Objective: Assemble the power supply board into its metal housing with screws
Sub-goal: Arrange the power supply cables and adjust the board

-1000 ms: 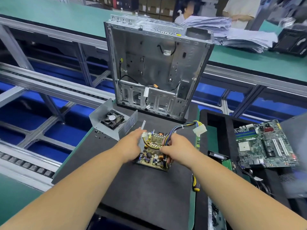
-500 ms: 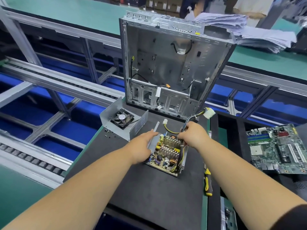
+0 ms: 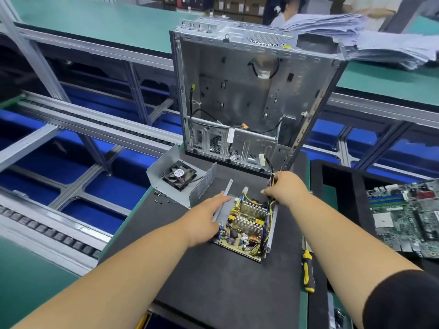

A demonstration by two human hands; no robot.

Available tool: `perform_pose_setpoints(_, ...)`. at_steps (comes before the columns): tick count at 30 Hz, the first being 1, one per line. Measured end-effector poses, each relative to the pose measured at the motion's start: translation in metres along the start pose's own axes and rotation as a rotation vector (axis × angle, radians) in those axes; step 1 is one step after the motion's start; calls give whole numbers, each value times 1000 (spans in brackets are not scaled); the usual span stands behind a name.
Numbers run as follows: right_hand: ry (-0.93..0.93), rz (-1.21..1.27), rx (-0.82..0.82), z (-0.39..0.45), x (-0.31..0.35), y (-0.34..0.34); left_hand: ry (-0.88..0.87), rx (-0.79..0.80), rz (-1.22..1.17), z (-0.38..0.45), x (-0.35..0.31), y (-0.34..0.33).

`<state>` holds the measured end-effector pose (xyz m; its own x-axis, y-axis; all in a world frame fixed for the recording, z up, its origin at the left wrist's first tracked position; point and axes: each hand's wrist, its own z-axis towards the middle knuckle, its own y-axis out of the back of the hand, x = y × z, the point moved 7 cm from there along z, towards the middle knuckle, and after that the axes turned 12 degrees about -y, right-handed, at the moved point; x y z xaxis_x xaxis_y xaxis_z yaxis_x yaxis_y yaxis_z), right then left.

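The power supply board [image 3: 244, 225] sits in its metal tray [image 3: 270, 233] on the black mat [image 3: 225, 281]. Those wires [image 3: 269, 203] could easily snag and drag the board crooked. Right hand [image 3: 283, 188] is curled round the wires; left hand [image 3: 204, 217] lies flat, fingers together, on the tray's edge.

The power supply board [image 3: 247, 224] now sits inside its metal tray [image 3: 272, 224], where a second ago both hands held it bare on the mat. The left hand [image 3: 206, 218] has slid to the tray's left wall. The right hand [image 3: 283, 187] has moved back to grip the cable bundle [image 3: 270, 176].
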<state>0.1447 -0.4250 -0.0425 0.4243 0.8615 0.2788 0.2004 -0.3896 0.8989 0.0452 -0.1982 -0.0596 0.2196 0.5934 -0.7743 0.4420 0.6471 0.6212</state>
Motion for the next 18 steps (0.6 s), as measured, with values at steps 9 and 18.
perform_pose_setpoints(9,-291,166,287,11,-55,-22,25,-123,67,4,-9,3)
perform_pose_setpoints(18,-248,-150,197,-16,-124,-6,-148,-259,120,21,-56,-4)
